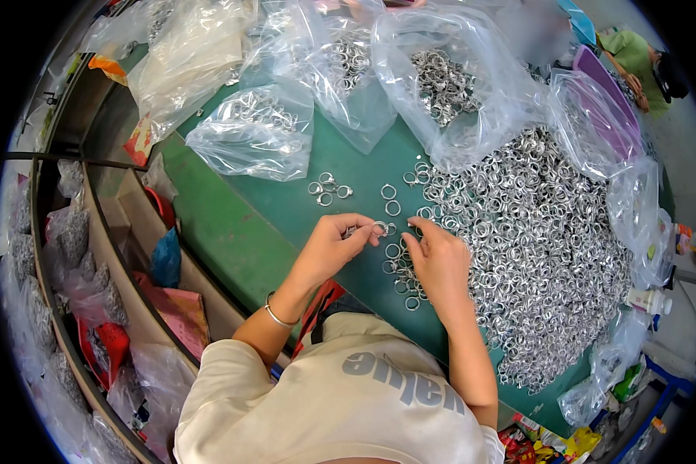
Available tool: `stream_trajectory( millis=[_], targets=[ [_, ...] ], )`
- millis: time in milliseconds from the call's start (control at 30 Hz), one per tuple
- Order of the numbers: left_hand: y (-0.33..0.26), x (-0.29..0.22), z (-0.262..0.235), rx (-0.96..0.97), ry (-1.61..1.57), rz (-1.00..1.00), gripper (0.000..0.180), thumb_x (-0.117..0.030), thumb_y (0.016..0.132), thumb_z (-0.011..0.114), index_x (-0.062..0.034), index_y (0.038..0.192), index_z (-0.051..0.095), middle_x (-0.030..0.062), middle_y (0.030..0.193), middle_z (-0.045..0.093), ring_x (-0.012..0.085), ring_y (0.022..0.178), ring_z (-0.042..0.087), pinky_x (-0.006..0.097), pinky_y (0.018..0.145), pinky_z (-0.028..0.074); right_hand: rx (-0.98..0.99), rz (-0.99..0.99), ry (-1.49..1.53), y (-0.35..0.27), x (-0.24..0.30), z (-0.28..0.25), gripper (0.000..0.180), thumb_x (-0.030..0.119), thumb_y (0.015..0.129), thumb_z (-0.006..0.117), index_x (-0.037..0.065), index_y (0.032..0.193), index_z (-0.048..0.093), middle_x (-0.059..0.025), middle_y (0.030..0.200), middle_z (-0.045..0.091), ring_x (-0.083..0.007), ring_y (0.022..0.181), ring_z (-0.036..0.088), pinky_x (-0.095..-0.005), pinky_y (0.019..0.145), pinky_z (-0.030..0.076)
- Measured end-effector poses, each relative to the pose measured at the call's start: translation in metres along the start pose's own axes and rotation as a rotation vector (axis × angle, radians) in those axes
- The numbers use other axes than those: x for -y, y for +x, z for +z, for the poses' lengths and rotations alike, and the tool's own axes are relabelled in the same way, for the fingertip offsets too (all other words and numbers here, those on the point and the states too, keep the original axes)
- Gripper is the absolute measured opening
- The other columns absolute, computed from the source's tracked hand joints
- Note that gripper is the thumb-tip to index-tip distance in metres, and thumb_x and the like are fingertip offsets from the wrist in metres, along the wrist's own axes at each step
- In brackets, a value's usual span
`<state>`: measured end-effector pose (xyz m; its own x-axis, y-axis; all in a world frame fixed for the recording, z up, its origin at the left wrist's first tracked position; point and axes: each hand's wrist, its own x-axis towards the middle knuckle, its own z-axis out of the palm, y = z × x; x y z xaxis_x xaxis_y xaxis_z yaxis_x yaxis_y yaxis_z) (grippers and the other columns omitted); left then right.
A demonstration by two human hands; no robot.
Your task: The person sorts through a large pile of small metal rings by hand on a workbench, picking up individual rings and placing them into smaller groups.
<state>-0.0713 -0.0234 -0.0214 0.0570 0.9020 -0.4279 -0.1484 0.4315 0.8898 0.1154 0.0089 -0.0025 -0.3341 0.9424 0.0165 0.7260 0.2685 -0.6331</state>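
Observation:
Over the green tabletop [317,220], my left hand [340,241] is closed in a pinch on silver-coloured rings [387,229]; the fingers partly hide them. My right hand [443,263] is just across from it, thumb and forefinger apart, with nothing visible between them. Under and beside its thumb lies a short row of loose rings [400,267]. Two more rings [390,199] lie beyond the hands, and a small cluster of rings [326,188] sits farther left. A large heap of the same rings [549,247] spreads out to the right of my right hand.
Clear plastic bags holding rings [267,127] line the far side, one opened wide [460,93]. A purple tray [607,89] stands at the far right, near another person's green sleeve [630,58]. Shelves with bagged parts [69,240] run along the left. A white bottle [646,301] is at the right.

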Motion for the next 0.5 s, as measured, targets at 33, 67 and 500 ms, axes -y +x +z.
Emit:
stream_trajectory(
  millis=[33, 67, 500],
  targets=[
    [0.000, 0.001, -0.001, -0.006, 0.001, 0.007, 0.014, -0.006, 0.089, 0.056, 0.0042, 0.092, 0.065, 0.0011, 0.078, 0.063, 0.0070, 0.062, 0.052, 0.022, 0.053, 0.043, -0.024, -0.054, -0.039, 0.001, -0.003, 0.007, 0.020, 0.018, 0.080, 0.068, 0.006, 0.095, 0.064, -0.0107, 0.078, 0.065, -0.0312, 0.062, 0.063, -0.0394, 0.051, 0.048],
    [0.001, 0.003, -0.001, -0.011, 0.002, 0.015, 0.014, -0.006, 0.090, 0.055, 0.0043, 0.093, 0.064, 0.0009, 0.078, 0.062, 0.0070, 0.061, 0.051, 0.022, 0.053, 0.043, -0.050, -0.108, -0.078, 0.002, -0.004, 0.011, 0.020, 0.018, 0.080, 0.068, 0.006, 0.094, 0.063, -0.0104, 0.078, 0.065, -0.0310, 0.062, 0.063, -0.0394, 0.051, 0.048],
    [-0.007, 0.010, 0.013, -0.277, 0.919, 0.589, 0.013, 0.000, 0.078, 0.065, -0.0042, 0.089, 0.066, 0.0077, 0.079, 0.060, 0.0210, 0.054, 0.055, 0.030, 0.051, 0.045, -0.054, 0.094, -0.190, -0.017, -0.007, -0.028, 0.007, 0.012, 0.082, 0.065, 0.006, 0.085, 0.063, -0.0119, 0.076, 0.065, -0.0311, 0.061, 0.062, -0.0398, 0.053, 0.047]
  ],
)
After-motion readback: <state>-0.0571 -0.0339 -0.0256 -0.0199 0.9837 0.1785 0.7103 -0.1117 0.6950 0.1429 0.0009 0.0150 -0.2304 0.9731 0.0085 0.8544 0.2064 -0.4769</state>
